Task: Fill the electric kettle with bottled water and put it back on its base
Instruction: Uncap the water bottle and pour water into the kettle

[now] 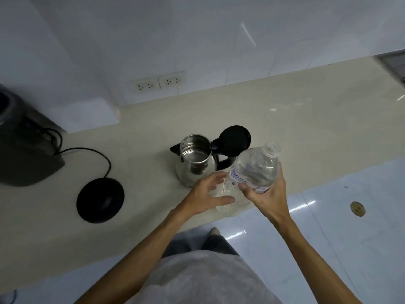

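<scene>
The steel kettle point(195, 161) stands on the pale bench point(285, 119) with its black lid point(234, 140) flipped up, well apart from its round black base point(100, 198) to the left, so seating it is yet to come. The right hand point(266, 194) is clamped round a clear, uncapped plastic bottle point(252, 172), held upright beside the kettle. The left hand point(208, 194) is spread with fingers apart at its ribbed lower end; I cannot tell how much water is poured
</scene>
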